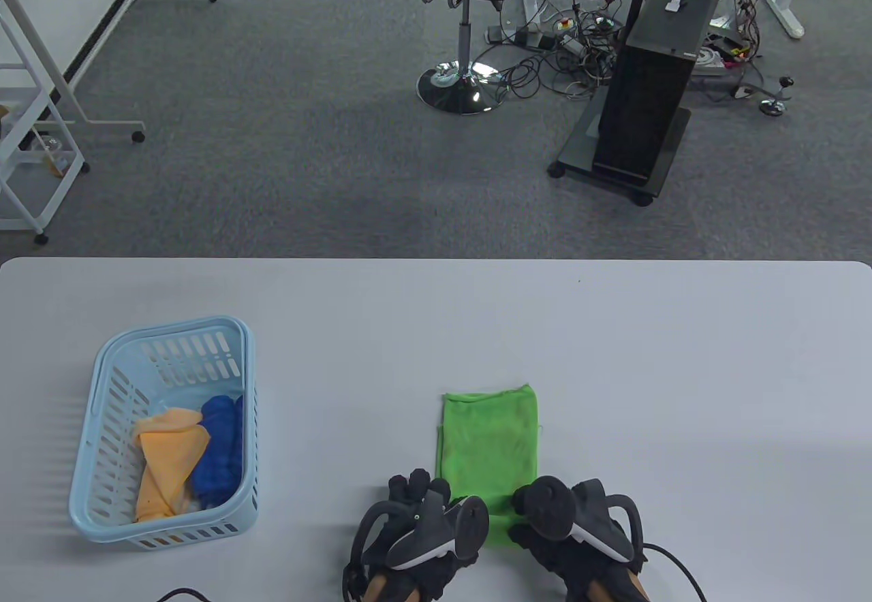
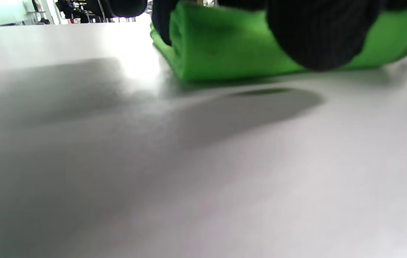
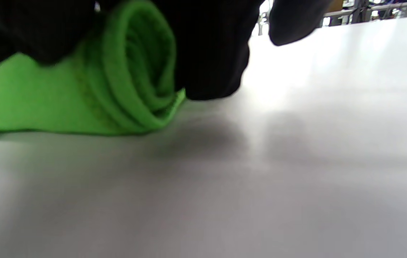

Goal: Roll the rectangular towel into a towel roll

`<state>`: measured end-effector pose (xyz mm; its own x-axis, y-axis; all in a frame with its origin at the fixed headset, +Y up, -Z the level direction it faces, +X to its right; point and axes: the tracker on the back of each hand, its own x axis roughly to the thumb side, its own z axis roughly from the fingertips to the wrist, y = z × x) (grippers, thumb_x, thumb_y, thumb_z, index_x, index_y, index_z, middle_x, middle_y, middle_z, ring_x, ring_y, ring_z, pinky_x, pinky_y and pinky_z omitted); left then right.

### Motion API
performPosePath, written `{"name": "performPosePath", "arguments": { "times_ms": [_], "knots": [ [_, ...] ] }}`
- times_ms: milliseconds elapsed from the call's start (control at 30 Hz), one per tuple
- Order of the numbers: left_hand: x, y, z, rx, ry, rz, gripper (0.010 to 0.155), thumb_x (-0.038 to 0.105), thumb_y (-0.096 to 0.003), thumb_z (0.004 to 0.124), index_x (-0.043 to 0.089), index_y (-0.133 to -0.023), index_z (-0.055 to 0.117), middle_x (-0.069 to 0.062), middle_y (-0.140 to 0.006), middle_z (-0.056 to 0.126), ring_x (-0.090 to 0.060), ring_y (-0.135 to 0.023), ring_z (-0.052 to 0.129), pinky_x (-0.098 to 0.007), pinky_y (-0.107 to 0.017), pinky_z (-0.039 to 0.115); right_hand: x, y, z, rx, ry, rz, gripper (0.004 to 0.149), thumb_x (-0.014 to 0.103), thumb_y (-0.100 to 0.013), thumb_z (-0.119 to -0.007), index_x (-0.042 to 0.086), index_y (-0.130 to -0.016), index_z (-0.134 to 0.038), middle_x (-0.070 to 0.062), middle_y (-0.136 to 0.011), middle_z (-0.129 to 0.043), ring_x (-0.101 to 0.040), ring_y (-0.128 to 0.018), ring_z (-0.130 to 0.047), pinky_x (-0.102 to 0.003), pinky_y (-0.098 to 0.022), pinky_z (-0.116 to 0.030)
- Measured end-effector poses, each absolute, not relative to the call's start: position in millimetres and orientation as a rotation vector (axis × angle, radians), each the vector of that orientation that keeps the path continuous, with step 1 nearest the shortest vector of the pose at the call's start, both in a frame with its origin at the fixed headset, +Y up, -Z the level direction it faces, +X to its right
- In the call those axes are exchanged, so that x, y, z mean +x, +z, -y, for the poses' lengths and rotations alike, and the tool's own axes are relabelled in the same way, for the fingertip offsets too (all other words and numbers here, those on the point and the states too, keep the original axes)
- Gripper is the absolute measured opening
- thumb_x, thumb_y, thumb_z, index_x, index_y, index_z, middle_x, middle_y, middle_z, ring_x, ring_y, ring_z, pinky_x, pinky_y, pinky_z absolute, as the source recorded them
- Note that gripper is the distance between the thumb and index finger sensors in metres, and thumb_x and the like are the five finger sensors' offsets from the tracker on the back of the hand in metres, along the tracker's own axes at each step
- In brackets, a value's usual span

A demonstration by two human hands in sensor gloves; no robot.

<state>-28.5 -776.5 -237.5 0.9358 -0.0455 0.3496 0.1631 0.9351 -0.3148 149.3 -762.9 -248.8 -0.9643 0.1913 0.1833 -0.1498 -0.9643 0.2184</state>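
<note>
Item: green microfibre towel (image 1: 489, 442), laid flat lengthwise on the grey desk (image 1: 681, 391), its near end already wound into a few turns. The started roll is pressed under the curled fingers of the left hand (image 1: 422, 527) and right hand (image 1: 572, 520), one at each end. Handling is judged soft, light and limp, prone to loosening; hold is best taken along the roll's two ends. A blue basket (image 1: 102, 370) of cloths stands well apart.

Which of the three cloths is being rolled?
The green towel, under the left hand and right hand; the orange and blue cloths sit in the basket.
</note>
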Motion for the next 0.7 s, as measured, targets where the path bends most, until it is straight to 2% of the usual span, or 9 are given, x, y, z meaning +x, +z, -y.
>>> {"name": "performPosePath", "arguments": {
  "times_ms": [67, 167, 233, 333, 467, 600, 700],
  "knots": [
    [-26, -239, 779, -0.345, -0.161, 0.350, 0.076, 0.054, -0.0349, 0.079, 0.031, -0.102, 0.053, -0.014, -0.108, 0.056, -0.045, -0.103, 0.043, -0.068, -0.070, 0.035, 149, -249, 764, 0.293, 2.951, -0.240, 0.058, 0.045, -0.028, -0.078, 0.025, -0.081, -0.065, -0.002, -0.078, -0.080, -0.025, -0.068, -0.088, -0.060, -0.066, -0.057],
    [-22, -240, 776, -0.306, -0.136, 0.329, 0.066, 0.049, -0.0368, 0.081, 0.023, -0.097, 0.070, -0.015, -0.103, 0.066, -0.044, -0.101, 0.052, -0.068, -0.070, 0.040, 149, -249, 762, 0.268, 2.977, -0.305, 0.055, 0.046, -0.028, -0.077, 0.024, -0.078, -0.071, -0.003, -0.082, -0.078, -0.026, -0.073, -0.087, -0.063, -0.067, -0.053],
    [-19, -238, 774, -0.299, -0.141, 0.329, 0.063, 0.047, -0.0382, 0.080, 0.021, -0.095, 0.074, -0.014, -0.102, 0.068, -0.044, -0.101, 0.054, -0.068, -0.070, 0.041, 149, -248, 761, 0.257, 2.977, -0.326, 0.054, 0.046, -0.029, -0.076, 0.024, -0.078, -0.075, -0.005, -0.086, -0.075, -0.027, -0.077, -0.084, -0.063, -0.067, -0.054],
    [-20, -237, 771, -0.292, -0.138, 0.323, 0.060, 0.045, -0.0386, 0.078, 0.020, -0.093, 0.079, -0.014, -0.102, 0.069, -0.043, -0.101, 0.054, -0.068, -0.070, 0.041, 151, -247, 761, 0.292, 2.979, -0.342, 0.063, 0.050, -0.028, -0.076, 0.023, -0.085, -0.076, -0.008, -0.093, -0.068, -0.030, -0.084, -0.078, -0.063, -0.068, -0.052],
    [-26, -239, 771, -0.304, -0.085, 0.310, 0.059, 0.045, -0.0383, 0.076, 0.021, -0.092, 0.081, -0.014, -0.101, 0.071, -0.043, -0.101, 0.055, -0.069, -0.070, 0.039, 153, -248, 769, 0.309, 2.977, -0.522, 0.074, 0.051, -0.027, -0.080, 0.022, -0.093, -0.065, -0.009, -0.097, -0.060, -0.032, -0.089, -0.070, -0.064, -0.069, -0.048],
    [-28, -240, 769, -0.322, -0.043, 0.318, 0.060, 0.048, -0.0390, 0.067, 0.018, -0.087, 0.088, -0.013, -0.099, 0.073, -0.044, -0.100, 0.055, -0.070, -0.069, 0.038, 152, -249, 768, 0.293, 2.965, -0.478, 0.068, 0.048, -0.028, -0.078, 0.023, -0.091, -0.070, -0.009, -0.096, -0.061, -0.031, -0.089, -0.071, -0.063, -0.069, -0.049],
    [-30, -240, 768, -0.317, -0.002, 0.313, 0.061, 0.050, -0.0388, 0.068, 0.015, -0.081, 0.094, -0.014, -0.097, 0.076, -0.044, -0.100, 0.055, -0.070, -0.069, 0.038, 153, -250, 768, 0.278, 2.976, -0.478, 0.063, 0.047, -0.028, -0.076, 0.027, -0.088, -0.075, -0.007, -0.092, -0.065, -0.030, -0.086, -0.073, -0.063, -0.069, -0.050]
  ]
}}
